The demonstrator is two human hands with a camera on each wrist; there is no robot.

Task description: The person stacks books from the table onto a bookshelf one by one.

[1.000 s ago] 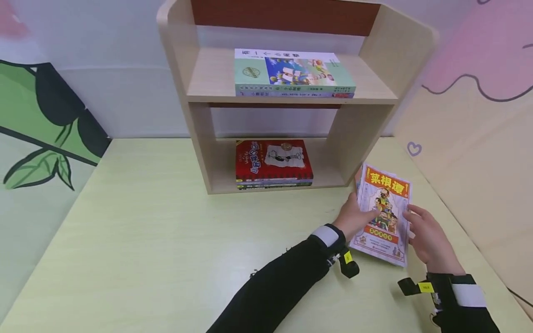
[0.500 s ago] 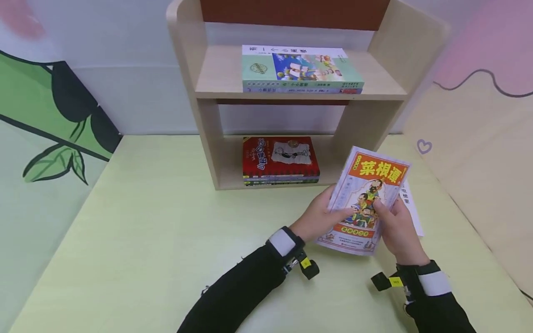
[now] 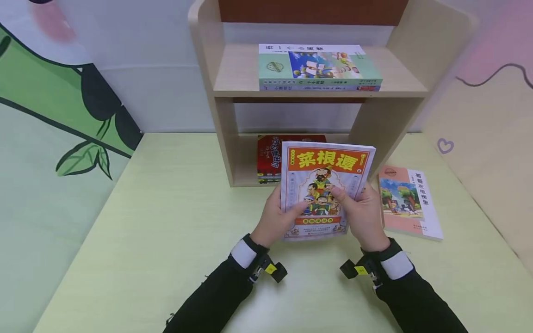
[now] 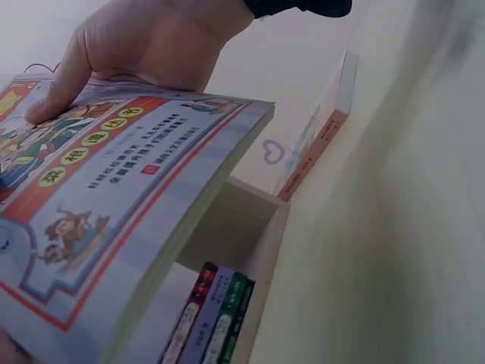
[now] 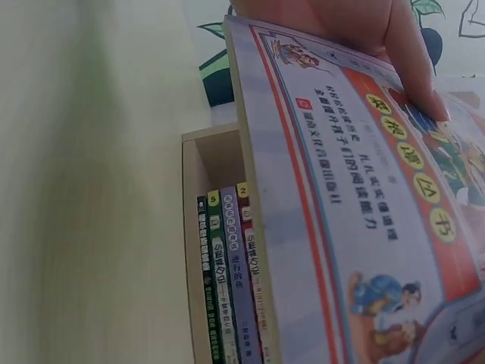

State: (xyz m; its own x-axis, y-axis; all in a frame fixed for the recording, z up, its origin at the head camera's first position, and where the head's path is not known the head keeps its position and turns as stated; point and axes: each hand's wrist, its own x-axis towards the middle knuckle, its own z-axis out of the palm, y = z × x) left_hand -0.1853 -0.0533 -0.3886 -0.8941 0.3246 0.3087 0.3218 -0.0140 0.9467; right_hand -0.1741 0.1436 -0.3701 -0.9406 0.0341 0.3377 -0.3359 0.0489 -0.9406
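Both hands hold a storybook [image 3: 319,196] with an orange title band and cartoon figures on its pale cover. My left hand [image 3: 274,219] grips its left edge, thumb on the cover. On the opposite edge, my right hand [image 3: 364,218] grips it the same way. The fingers behind the book are hidden. It is raised in front of the lower shelf, partly covering a stack of books [image 3: 269,155] with a red one on top. In the right wrist view, the storybook [image 5: 333,205] shows its lower cover, and spines of the stacked books [image 5: 231,265] appear beside it.
A pink and white book [image 3: 408,203] lies on the table [image 3: 166,231] to the right. The small wooden bookshelf [image 3: 220,134] stands against the back wall, with a green book [image 3: 320,69] atop another on its upper shelf. A wall bounds the table's right side.
Both hands have lifted the storybook off the pink and white book, carried it left before the shelf and turned it nearly straight. The right hand has gone from touching its edge to gripping it.
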